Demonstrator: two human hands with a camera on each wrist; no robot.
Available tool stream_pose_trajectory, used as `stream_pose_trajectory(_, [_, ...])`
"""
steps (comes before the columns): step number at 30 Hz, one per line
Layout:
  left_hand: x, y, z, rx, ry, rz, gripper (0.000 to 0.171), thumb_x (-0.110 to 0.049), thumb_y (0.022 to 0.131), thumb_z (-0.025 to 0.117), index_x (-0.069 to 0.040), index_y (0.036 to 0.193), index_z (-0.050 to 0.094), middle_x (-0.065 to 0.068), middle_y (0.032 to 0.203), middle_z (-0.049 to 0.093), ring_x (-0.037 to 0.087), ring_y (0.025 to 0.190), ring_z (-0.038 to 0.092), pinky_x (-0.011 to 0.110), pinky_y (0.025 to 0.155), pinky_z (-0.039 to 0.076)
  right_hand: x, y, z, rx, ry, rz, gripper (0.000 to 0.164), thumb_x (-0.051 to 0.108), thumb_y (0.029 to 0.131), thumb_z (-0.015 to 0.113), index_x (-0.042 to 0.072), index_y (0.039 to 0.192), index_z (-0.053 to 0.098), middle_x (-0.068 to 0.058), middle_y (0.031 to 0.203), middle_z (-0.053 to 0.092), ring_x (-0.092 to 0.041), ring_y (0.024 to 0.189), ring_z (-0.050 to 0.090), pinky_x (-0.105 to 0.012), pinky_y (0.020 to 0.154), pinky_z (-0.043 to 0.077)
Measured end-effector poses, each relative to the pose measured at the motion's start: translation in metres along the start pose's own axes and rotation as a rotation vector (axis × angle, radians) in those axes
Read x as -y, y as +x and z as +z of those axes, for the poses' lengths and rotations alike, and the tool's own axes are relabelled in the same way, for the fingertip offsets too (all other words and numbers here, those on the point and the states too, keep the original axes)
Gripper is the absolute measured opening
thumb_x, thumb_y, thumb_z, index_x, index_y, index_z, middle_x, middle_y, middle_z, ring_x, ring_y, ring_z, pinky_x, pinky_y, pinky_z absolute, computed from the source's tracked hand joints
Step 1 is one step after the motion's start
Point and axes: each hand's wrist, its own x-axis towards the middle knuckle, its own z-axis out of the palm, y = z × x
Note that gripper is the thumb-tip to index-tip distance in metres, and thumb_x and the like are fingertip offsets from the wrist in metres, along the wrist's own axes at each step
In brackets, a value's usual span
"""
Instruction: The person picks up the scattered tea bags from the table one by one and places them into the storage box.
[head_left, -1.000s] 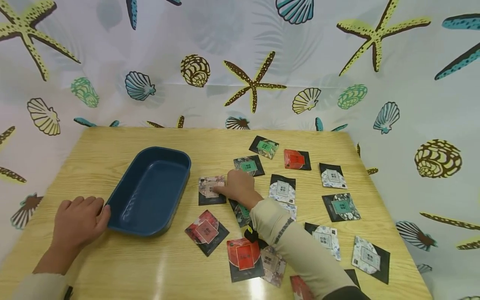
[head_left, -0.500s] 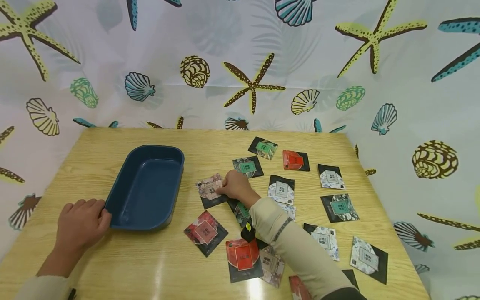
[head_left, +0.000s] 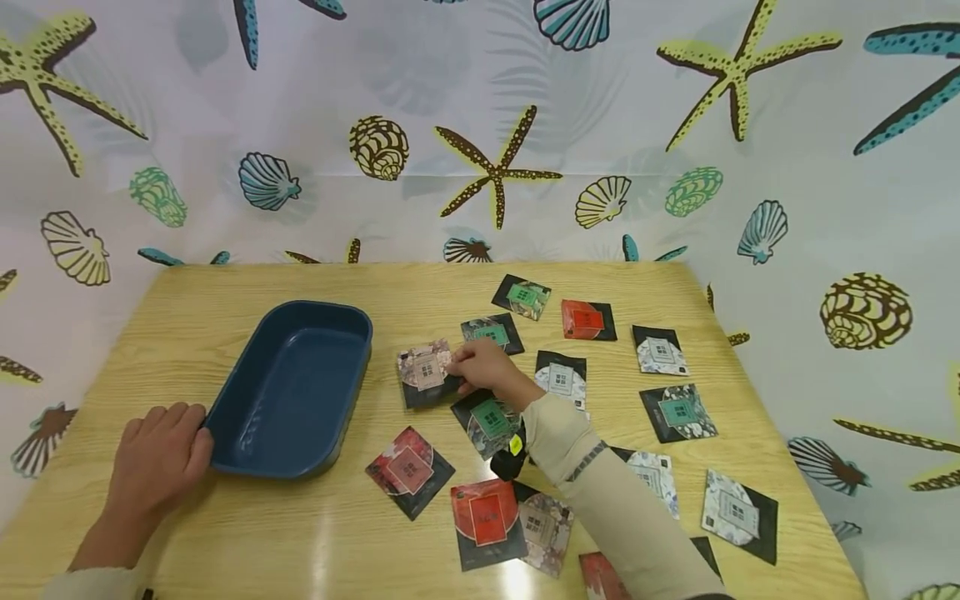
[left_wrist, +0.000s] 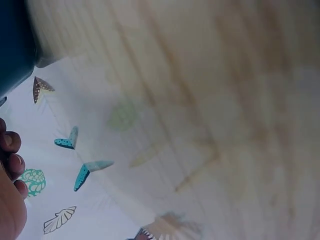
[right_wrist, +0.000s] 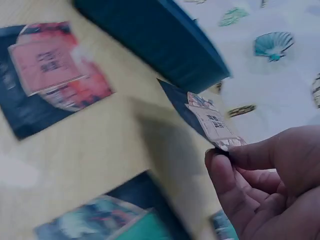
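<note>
My right hand (head_left: 483, 367) pinches the edge of a black sachet (head_left: 427, 371) with a pale pink label and floral print. In the right wrist view this sachet (right_wrist: 207, 117) is tilted and raised off the tabletop, its shadow below, with thumb and forefinger on one corner. My left hand (head_left: 161, 454) grips the near left rim of a deep blue plastic bin (head_left: 292, 392); its curled fingers (left_wrist: 11, 142) show only at the edge of the left wrist view. Below the right hand lies a green-labelled sachet (head_left: 483, 421), and nearer me a coral-labelled one (head_left: 410, 471).
Several more sachets lie scattered on the right of the wooden table (head_left: 262, 533), including a red one (head_left: 489, 525) overlapping a brownish one (head_left: 545, 533). White-labelled sachets (head_left: 741, 517) lie farther right. A shell-and-starfish cloth (head_left: 315, 92) hangs behind and around the table.
The right hand has pinched the pink-labelled sachet and lifted it from the table, uncovering more of the green-labelled sachet. The blue bin has shifted slightly left, with the left hand still at its rim.
</note>
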Motion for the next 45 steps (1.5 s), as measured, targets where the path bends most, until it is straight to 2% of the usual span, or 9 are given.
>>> stream_pose_trajectory(5, [-0.007,0.004,0.001,-0.047,0.010,0.012,0.016,-0.010,0.092,0.040,-0.009,0.075,0.040,0.004,0.069,0.039,0.022,0.063,0.032,0.035,0.063,0.019,0.026,-0.005,-0.010,-0.053,0.081,-0.023,0.021,0.012,0.098,0.060,-0.002,0.112,0.065,-0.014,0.113,0.063,-0.009,0.068,0.060,-0.042,0.088,0.057])
stream_pose_trajectory(8, [-0.008,0.004,-0.001,-0.061,0.030,-0.006,0.018,-0.009,0.090,0.039,-0.010,0.072,0.037,0.003,0.067,0.035,0.021,0.060,0.027,0.034,0.062,0.017,0.045,-0.005,-0.002,-0.029,0.118,-0.078,0.023,0.012,0.098,0.060,-0.003,0.114,0.065,-0.016,0.111,0.065,-0.009,0.069,0.060,-0.039,0.084,0.059])
stream_pose_trajectory(12, [-0.007,0.001,-0.004,-0.072,0.051,-0.014,0.020,-0.009,0.090,0.039,-0.010,0.070,0.036,0.003,0.065,0.034,0.020,0.058,0.025,0.033,0.060,0.016,0.066,-0.003,0.025,0.073,0.096,-0.131,0.022,0.011,0.098,0.060,-0.004,0.114,0.066,-0.015,0.106,0.069,-0.009,0.065,0.061,-0.029,0.072,0.059])
stream_pose_trajectory(18, [-0.004,-0.004,-0.005,-0.060,0.035,-0.027,0.019,-0.009,0.089,0.040,-0.010,0.071,0.037,0.003,0.066,0.035,0.021,0.059,0.029,0.034,0.060,0.017,0.084,0.003,0.073,0.200,0.012,-0.221,0.018,0.008,0.097,0.061,-0.005,0.105,0.070,-0.021,0.100,0.072,-0.014,0.063,0.067,-0.042,0.079,0.060])
stream_pose_trajectory(23, [-0.004,-0.004,-0.006,-0.009,0.035,-0.068,0.014,-0.010,0.089,0.042,-0.007,0.075,0.043,0.008,0.073,0.046,0.028,0.068,0.041,0.039,0.064,0.023,0.091,0.006,0.106,0.231,-0.050,-0.252,0.018,0.008,0.095,0.064,-0.005,0.105,0.072,-0.020,0.097,0.075,-0.021,0.067,0.072,-0.042,0.078,0.060])
stream_pose_trajectory(28, [-0.006,-0.002,-0.005,-0.032,0.037,-0.043,0.014,-0.009,0.088,0.042,-0.008,0.073,0.042,0.007,0.070,0.043,0.025,0.064,0.038,0.036,0.062,0.022,0.091,0.003,0.119,0.243,-0.102,-0.251,0.018,0.007,0.094,0.065,-0.005,0.107,0.072,-0.019,0.098,0.076,-0.022,0.071,0.074,-0.039,0.077,0.060])
stream_pose_trajectory(33, [-0.006,0.000,-0.003,-0.078,0.027,-0.022,0.019,-0.009,0.088,0.040,-0.010,0.070,0.036,0.004,0.067,0.035,0.020,0.059,0.028,0.033,0.061,0.017,0.091,-0.001,0.112,0.292,-0.142,-0.314,0.027,0.010,0.097,0.060,-0.003,0.119,0.068,-0.017,0.104,0.076,-0.018,0.080,0.074,-0.024,0.070,0.057])
stream_pose_trajectory(38, [-0.008,0.001,0.000,-0.063,0.013,-0.041,0.018,-0.009,0.088,0.041,-0.010,0.070,0.039,0.004,0.068,0.039,0.022,0.061,0.033,0.034,0.061,0.019,0.083,-0.009,0.082,0.289,-0.192,-0.422,0.032,0.013,0.098,0.057,-0.003,0.125,0.065,-0.018,0.113,0.072,-0.024,0.093,0.072,-0.019,0.071,0.052])
stream_pose_trajectory(45, [-0.003,-0.001,-0.002,-0.038,0.015,-0.041,0.019,-0.008,0.087,0.040,-0.010,0.068,0.037,0.004,0.065,0.036,0.020,0.059,0.029,0.033,0.059,0.018,0.046,-0.030,0.044,0.176,-0.548,-0.408,0.023,0.015,0.095,0.063,0.001,0.112,0.070,-0.010,0.104,0.073,-0.021,0.094,0.070,-0.029,0.082,0.054])
